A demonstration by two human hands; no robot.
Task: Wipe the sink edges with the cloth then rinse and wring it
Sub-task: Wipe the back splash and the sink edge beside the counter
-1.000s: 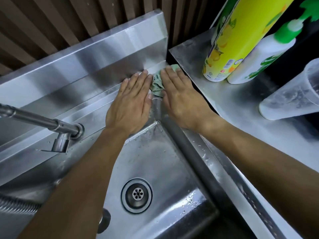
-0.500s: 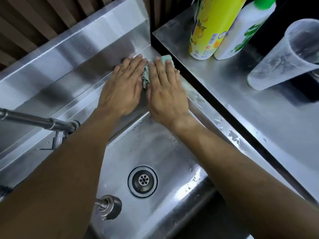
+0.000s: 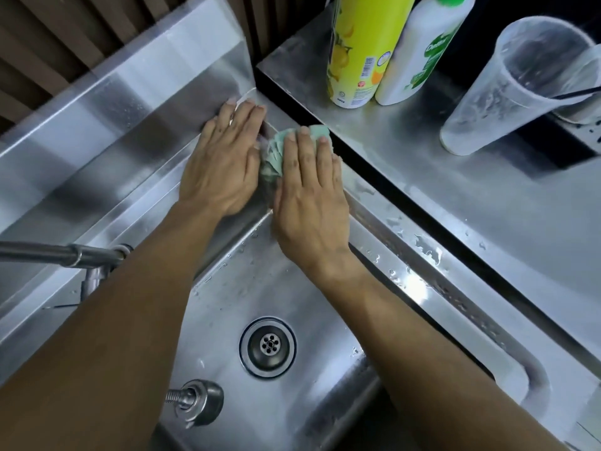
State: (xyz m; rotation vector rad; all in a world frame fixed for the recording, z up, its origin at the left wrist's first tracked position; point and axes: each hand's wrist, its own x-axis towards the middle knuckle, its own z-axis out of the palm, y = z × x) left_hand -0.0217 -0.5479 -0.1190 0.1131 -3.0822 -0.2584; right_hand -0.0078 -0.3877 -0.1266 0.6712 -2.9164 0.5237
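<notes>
I have the cloth (image 3: 294, 148) bunched at the far right corner of the sink (image 3: 406, 252), where the back ledge meets the right edge, and my right hand (image 3: 309, 193) lies flat on it, fingers straight and close together, to press it into the steel. My left hand (image 3: 224, 164) rests flat beside it on the back ledge, fingers extended, probably to brace me and hem the cloth in.

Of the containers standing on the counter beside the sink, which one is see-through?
The plastic cup farthest right: it is clear, tilted and open at the top. The yellow bottle and the white bottle with the green cap beside it are both opaque.
</notes>
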